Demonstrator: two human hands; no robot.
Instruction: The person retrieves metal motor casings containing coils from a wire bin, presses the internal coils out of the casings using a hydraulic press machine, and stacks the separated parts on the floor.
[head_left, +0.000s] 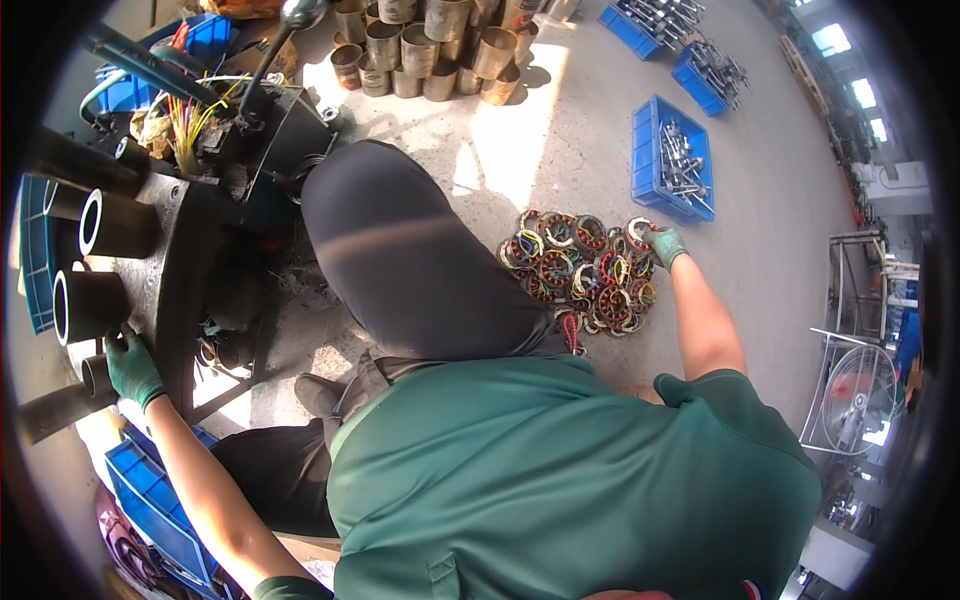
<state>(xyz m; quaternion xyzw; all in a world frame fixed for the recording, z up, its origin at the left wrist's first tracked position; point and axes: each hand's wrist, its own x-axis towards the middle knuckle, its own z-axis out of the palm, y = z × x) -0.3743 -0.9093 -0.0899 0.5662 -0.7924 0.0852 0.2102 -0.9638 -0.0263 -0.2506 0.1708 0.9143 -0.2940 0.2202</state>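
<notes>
My right hand (666,246), in a green glove, reaches out to the right side of a pile of wound stator rings (585,270) on the floor. Its fingers are closed on one stator ring (640,233) at the pile's upper right edge. Red, white and yellow windings and wires show on the rings. On the left, my left hand (133,370), also gloved in green, lies against the dark machine plate (165,280), beside a narrow metal tube (97,376). Its fingers look partly spread; what their tips touch is unclear. Above it, thick metal cylinders (92,305) jut from the machine.
Stacked metal sleeves (420,50) stand on the floor ahead. Blue crates (672,165) of metal shafts are at the upper right. A lever with a ball knob (300,12) rises from the machine. Another blue crate (165,500) is at lower left; a fan (858,400) stands far right.
</notes>
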